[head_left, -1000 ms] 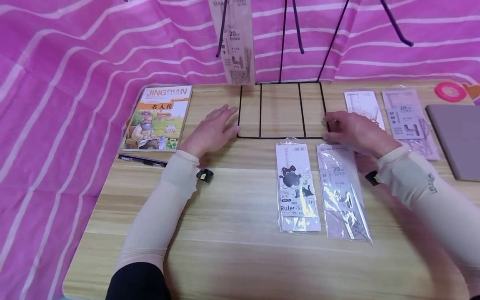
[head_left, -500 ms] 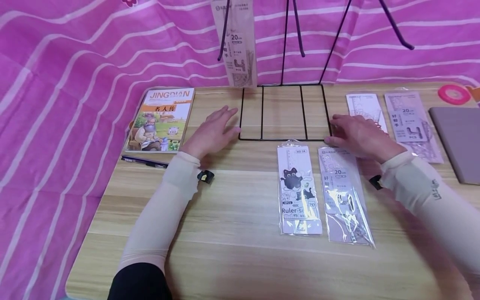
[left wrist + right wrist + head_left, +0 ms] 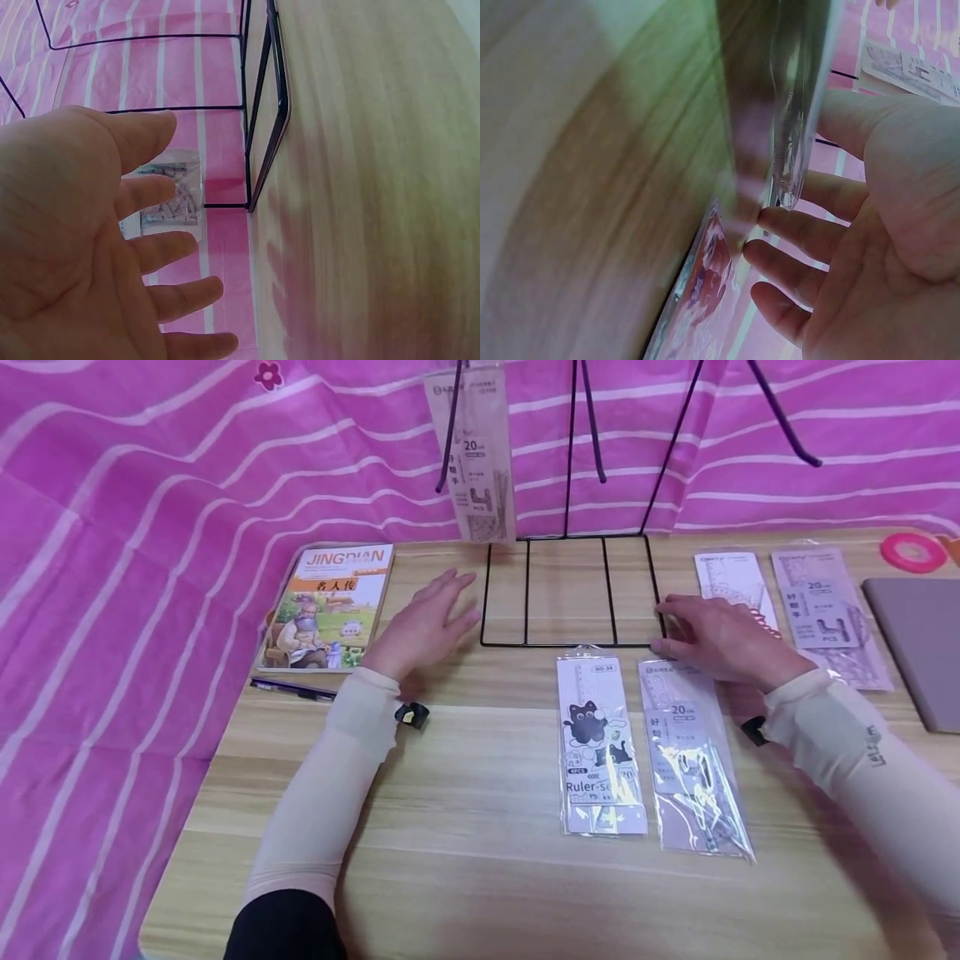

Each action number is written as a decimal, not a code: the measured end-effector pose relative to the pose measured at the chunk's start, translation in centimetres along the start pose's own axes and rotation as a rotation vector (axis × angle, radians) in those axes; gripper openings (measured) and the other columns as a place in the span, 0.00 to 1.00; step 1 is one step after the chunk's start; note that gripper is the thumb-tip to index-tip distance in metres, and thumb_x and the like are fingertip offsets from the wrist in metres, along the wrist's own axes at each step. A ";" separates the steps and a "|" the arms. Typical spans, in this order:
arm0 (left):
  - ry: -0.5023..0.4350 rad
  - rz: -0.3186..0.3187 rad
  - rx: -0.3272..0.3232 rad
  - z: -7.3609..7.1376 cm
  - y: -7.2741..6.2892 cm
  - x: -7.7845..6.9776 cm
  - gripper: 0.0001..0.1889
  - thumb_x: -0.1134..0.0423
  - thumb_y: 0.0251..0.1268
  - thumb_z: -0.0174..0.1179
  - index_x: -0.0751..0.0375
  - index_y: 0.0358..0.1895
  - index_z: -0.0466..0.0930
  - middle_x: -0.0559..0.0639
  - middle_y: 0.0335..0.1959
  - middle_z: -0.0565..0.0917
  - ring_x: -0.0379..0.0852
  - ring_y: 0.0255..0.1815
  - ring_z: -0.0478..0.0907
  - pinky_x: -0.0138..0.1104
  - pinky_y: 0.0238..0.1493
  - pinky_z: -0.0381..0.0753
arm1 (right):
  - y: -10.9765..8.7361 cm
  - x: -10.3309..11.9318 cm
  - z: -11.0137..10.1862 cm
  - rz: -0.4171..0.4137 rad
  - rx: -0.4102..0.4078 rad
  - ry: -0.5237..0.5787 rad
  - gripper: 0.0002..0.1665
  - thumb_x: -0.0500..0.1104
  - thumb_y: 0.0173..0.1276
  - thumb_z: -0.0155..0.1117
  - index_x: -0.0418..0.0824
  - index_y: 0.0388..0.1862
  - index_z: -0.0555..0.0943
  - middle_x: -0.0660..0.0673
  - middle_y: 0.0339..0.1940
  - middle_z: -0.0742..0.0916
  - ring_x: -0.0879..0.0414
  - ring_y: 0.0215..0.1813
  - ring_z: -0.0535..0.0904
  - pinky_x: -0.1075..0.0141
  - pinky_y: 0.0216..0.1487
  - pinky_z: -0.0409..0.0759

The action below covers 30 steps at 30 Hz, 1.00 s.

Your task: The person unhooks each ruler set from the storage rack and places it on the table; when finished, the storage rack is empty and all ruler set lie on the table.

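Note:
A black wire rack (image 3: 570,646) stands at the back of the table, with its base flat and long prongs reaching forward. From one prong hangs a clear-bagged ruler set (image 3: 480,460). My left hand (image 3: 427,622) lies by the rack's left side with spread fingers; the left wrist view shows nothing held in that palm. At the opposite side is my right hand (image 3: 723,639), its loosely bent fingers and thumb at the base's right edge; whether they touch it I cannot tell. In front lie a cat-print ruler set (image 3: 597,735) and another bagged ruler set (image 3: 690,752).
On the left are a book (image 3: 330,610) and a dark pen (image 3: 292,688). Two more ruler packs, one white (image 3: 731,578) and one pinkish (image 3: 825,602), lie beyond my right hand. A grey flat case (image 3: 918,643) and a pink tape ring (image 3: 912,552) sit at far right.
The whole scene sits slightly lower in the head view than before. Both hands keep their places beside the rack, and the packs have not moved on the table.

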<state>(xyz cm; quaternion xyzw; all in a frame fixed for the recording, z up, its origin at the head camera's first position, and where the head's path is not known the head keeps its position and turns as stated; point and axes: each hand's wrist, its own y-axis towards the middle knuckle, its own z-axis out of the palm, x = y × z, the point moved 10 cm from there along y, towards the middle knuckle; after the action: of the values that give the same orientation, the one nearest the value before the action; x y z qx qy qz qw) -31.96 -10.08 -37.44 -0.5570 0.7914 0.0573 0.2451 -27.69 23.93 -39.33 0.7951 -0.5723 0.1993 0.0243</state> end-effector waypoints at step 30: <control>-0.499 0.045 -0.348 -6.8 5.7 1.3 0.31 0.49 0.78 0.62 0.33 0.80 0.64 0.35 0.83 0.64 0.39 0.82 0.64 0.39 0.83 0.64 | -0.1 0.0 0.1 0.001 -0.013 0.016 0.39 0.58 0.77 0.66 0.40 0.77 0.70 0.35 0.50 0.84 0.36 0.55 0.77 0.38 0.55 0.76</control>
<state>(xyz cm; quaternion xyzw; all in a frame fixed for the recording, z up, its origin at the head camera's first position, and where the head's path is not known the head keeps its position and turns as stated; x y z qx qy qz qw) -39.66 -11.58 -33.09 -0.5416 0.6972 0.3325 0.3316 -27.57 23.90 -39.40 0.7930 -0.5738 0.2019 0.0337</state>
